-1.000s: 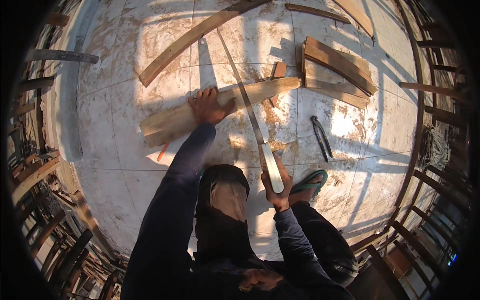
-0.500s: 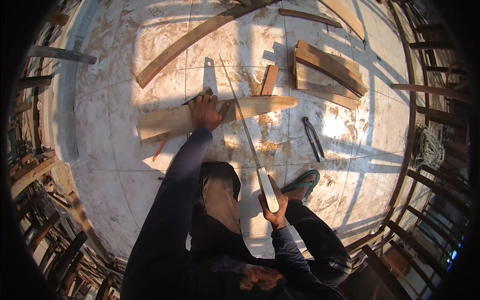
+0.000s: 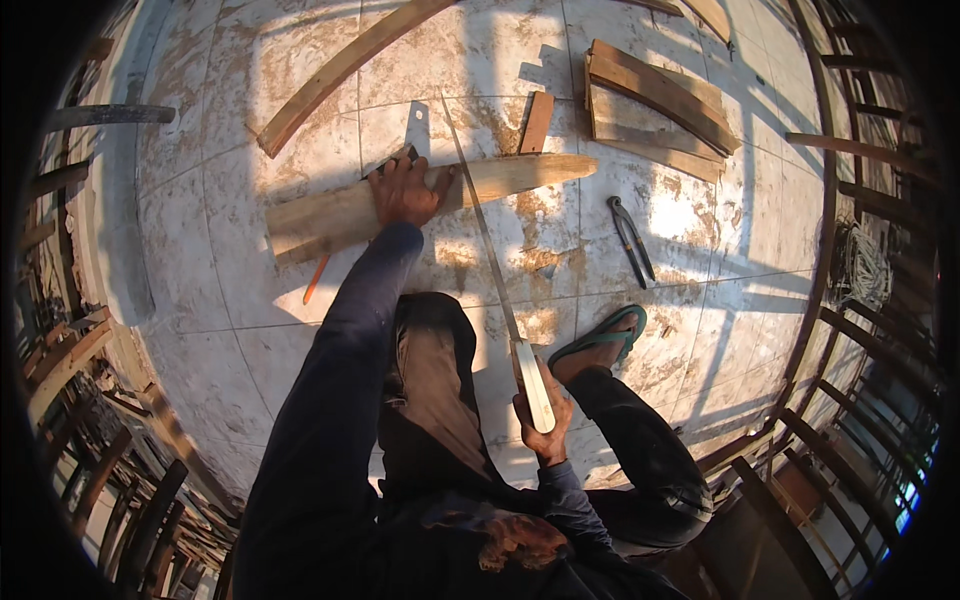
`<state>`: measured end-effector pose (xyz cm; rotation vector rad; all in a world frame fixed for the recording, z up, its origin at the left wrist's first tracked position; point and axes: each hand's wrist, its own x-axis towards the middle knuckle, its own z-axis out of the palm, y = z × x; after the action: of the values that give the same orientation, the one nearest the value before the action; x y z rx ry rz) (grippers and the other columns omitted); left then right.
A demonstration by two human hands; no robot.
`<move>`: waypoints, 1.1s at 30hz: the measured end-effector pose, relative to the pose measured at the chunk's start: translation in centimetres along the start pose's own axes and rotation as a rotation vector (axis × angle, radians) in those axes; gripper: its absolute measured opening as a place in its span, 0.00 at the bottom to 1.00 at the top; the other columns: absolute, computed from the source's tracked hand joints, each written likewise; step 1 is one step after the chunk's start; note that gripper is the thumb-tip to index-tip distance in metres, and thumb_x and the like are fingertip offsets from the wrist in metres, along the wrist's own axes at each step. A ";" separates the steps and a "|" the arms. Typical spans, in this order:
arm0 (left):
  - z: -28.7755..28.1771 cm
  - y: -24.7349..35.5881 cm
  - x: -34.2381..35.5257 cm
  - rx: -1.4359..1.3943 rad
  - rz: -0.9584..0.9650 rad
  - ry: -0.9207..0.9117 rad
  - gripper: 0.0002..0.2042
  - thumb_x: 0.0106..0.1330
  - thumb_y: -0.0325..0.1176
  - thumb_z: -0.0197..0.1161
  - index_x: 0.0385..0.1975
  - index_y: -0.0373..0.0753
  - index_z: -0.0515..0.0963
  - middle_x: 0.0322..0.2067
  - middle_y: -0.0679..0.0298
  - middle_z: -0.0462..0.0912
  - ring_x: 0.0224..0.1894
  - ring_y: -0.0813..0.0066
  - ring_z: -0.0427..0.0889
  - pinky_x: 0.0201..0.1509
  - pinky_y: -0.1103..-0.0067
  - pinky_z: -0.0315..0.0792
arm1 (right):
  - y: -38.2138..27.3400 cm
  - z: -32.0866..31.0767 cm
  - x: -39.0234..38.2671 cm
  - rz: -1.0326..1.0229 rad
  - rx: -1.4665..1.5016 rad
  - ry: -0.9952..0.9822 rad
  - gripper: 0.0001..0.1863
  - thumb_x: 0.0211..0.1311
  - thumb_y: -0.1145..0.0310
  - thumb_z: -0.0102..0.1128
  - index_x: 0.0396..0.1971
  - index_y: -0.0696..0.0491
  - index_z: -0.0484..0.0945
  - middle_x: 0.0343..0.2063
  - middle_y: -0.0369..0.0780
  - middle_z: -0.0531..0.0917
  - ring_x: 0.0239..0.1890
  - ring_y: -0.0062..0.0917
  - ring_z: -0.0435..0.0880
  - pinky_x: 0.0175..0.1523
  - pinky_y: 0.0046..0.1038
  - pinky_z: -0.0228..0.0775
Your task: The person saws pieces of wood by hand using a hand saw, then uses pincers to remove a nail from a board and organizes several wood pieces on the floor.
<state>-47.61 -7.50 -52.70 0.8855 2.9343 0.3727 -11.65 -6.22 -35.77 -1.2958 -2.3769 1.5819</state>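
My left hand [image 3: 403, 192] presses on a long pale wooden plank [image 3: 305, 222], its fingers curled over the far edge. My right hand [image 3: 543, 415] grips the white handle [image 3: 532, 375] of a long saw. The thin saw blade [image 3: 489, 255] crosses the plank just right of my left thumb. A short reddish board [image 3: 536, 122] lies at the plank's far side. Below the plank's left part is an orange pencil-like stick [image 3: 315, 282]. Black pincers [image 3: 630, 240] lie to the right.
Stacked boards [image 3: 655, 105] lie at the upper right, a long curved-looking timber [image 3: 335, 70] at the upper left. Timber pieces line both sides, with a pale coil [image 3: 858, 265] on the right. My foot in a green sandal [image 3: 600, 345] rests on the tiled floor [image 3: 250, 380].
My right hand has drawn the saw back toward my body across the plank. My left hand stays on the plank. The whole view has shifted slightly.
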 end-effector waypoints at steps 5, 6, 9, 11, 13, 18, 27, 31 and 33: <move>-0.5 0.0 0.1 -0.025 0.007 0.006 0.28 0.61 0.64 0.57 0.41 0.42 0.82 0.55 0.61 0.77 0.53 0.60 0.75 0.60 0.61 0.59 | -1.3 -0.5 -2.9 -0.037 -0.013 0.042 0.28 0.57 0.71 0.64 0.59 0.59 0.71 0.37 0.46 0.86 0.33 0.32 0.88 0.37 0.27 0.76; -0.5 0.0 0.1 -0.022 -0.001 -0.023 0.27 0.62 0.63 0.57 0.40 0.42 0.82 0.54 0.61 0.78 0.51 0.60 0.75 0.58 0.61 0.59 | -1.7 -0.3 -2.7 -0.014 0.009 0.057 0.29 0.56 0.72 0.64 0.59 0.59 0.71 0.37 0.46 0.86 0.34 0.32 0.88 0.37 0.28 0.76; -0.6 -0.1 0.2 -0.001 0.010 -0.039 0.24 0.65 0.59 0.55 0.38 0.43 0.82 0.50 0.61 0.79 0.49 0.60 0.75 0.56 0.61 0.60 | -2.7 1.0 0.1 -0.037 0.073 0.128 0.23 0.55 0.73 0.64 0.53 0.59 0.75 0.32 0.46 0.85 0.30 0.32 0.87 0.36 0.28 0.75; -0.5 -0.2 0.2 0.013 0.037 -0.018 0.21 0.67 0.56 0.54 0.37 0.43 0.82 0.46 0.61 0.80 0.48 0.60 0.76 0.55 0.61 0.61 | -3.1 2.0 2.9 -0.018 0.074 0.037 0.29 0.53 0.75 0.63 0.59 0.59 0.72 0.20 0.44 0.81 0.21 0.25 0.82 0.29 0.26 0.73; -0.2 -0.3 0.3 0.021 0.020 -0.002 0.18 0.70 0.50 0.52 0.36 0.43 0.81 0.39 0.62 0.81 0.45 0.60 0.76 0.52 0.61 0.61 | -3.7 2.2 4.4 -0.104 0.056 0.074 0.29 0.53 0.75 0.63 0.58 0.58 0.72 0.19 0.44 0.79 0.20 0.23 0.80 0.28 0.26 0.72; 0.6 -0.3 0.3 -0.014 0.046 0.091 0.16 0.70 0.47 0.52 0.33 0.44 0.81 0.40 0.63 0.81 0.46 0.63 0.75 0.52 0.61 0.61 | -4.6 0.0 0.6 -0.108 0.108 0.043 0.29 0.54 0.76 0.62 0.59 0.59 0.72 0.31 0.46 0.85 0.27 0.25 0.85 0.34 0.26 0.75; 0.1 -0.3 1.2 0.001 -0.060 -0.148 0.19 0.73 0.47 0.43 0.38 0.45 0.80 0.49 0.65 0.80 0.51 0.64 0.74 0.58 0.59 0.58 | 1.4 -1.3 -1.5 0.155 0.065 0.011 0.29 0.53 0.77 0.60 0.59 0.59 0.72 0.21 0.41 0.79 0.20 0.12 0.72 0.28 0.21 0.69; 0.4 0.0 1.6 0.036 -0.061 -0.093 0.20 0.74 0.48 0.41 0.43 0.44 0.80 0.53 0.64 0.79 0.52 0.63 0.74 0.59 0.57 0.58 | -1.2 -4.1 -3.2 0.114 0.063 -0.064 0.27 0.56 0.70 0.64 0.57 0.60 0.74 0.25 0.45 0.83 0.23 0.19 0.81 0.32 0.25 0.73; 0.5 -0.1 1.3 0.058 -0.084 -0.082 0.20 0.74 0.47 0.41 0.44 0.44 0.80 0.55 0.64 0.79 0.52 0.62 0.75 0.58 0.56 0.58 | -3.3 -4.7 -3.6 0.056 0.059 -0.054 0.29 0.56 0.71 0.63 0.60 0.60 0.72 0.27 0.45 0.85 0.25 0.18 0.81 0.33 0.24 0.73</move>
<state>-48.71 -6.77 -53.24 0.7610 2.9091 0.2417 -9.41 -5.38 -29.44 -1.3372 -2.3249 1.7098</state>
